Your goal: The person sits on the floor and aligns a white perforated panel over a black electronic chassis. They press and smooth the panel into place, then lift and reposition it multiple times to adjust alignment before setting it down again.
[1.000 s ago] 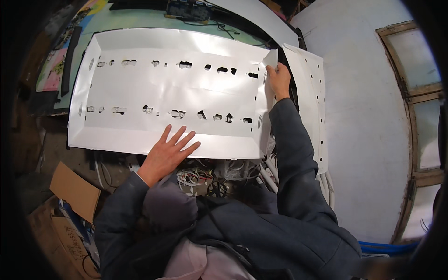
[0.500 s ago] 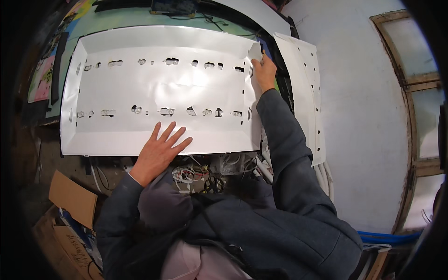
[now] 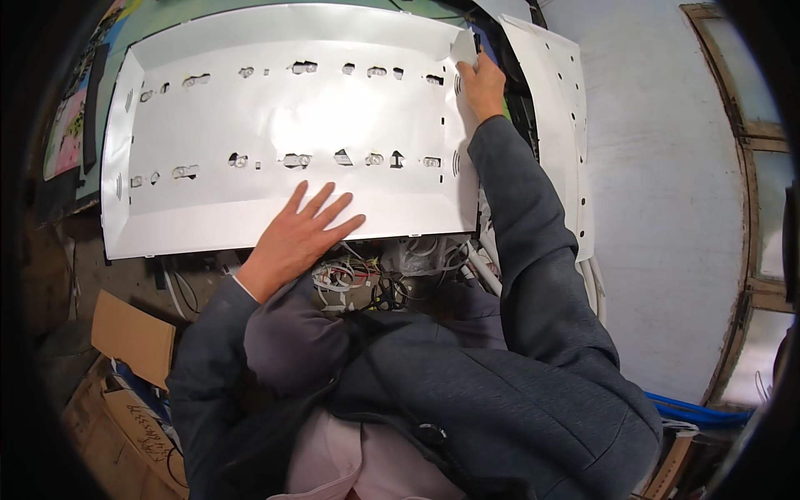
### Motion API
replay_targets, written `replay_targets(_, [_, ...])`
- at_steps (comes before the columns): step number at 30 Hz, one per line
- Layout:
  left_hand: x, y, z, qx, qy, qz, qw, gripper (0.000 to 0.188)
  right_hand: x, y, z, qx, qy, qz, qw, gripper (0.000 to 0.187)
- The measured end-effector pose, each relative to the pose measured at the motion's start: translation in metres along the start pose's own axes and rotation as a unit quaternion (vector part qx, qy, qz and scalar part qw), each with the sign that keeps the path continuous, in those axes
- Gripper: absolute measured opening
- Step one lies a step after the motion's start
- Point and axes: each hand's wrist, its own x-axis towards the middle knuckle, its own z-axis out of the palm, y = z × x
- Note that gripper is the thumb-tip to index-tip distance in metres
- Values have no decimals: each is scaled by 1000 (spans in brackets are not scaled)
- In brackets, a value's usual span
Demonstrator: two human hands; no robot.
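Observation:
A large white reflector sheet (image 3: pixel 208 125) lies in a shallow, dark-edged backlight tray with raised, sloping sides. Two rows of cutouts run across it, and small clear LED lenses (image 3: pixel 297 160) show through many of them. My left hand (image 3: pixel 302 237) rests flat on the near sloping side, fingers spread, holding nothing. At the far right corner, my right hand (image 3: pixel 483 87) grips the sheet's edge. Its thumb lies on the white side wall, while the other fingers are partly hidden at the outer edge.
Another white sheet with dark holes (image 3: pixel 557 125) leans at the right by the wall. Tangled cables (image 3: pixel 346 273) and clear plastic (image 3: pixel 421 256) lie below the tray's near edge. An open cardboard box (image 3: pixel 133 337) stands at lower left. Blue tubing (image 3: pixel 696 410) runs at lower right.
The whole scene sits higher in the view. My left hand has slid a little to the right along the near side of the sheet. My right hand keeps its place at the corner.

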Motion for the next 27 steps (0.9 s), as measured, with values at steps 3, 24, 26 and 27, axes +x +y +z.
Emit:
replay_targets(3, [12,1,7,-1,-12,42,999,57,-3,12,-3,-26,-9,-8,1000,30])
replay_targets(24, [11,2,2,40,-19,54,998,55,5,-21,-19,14,-2,193,981,37])
replay_targets(26, [10,2,1,35,-18,53,998,54,2,-12,-18,-2,-8,199,980,36])
replay_targets(27, [11,3,0,36,-19,54,998,54,2,-9,-19,-3,-10,196,980,37])
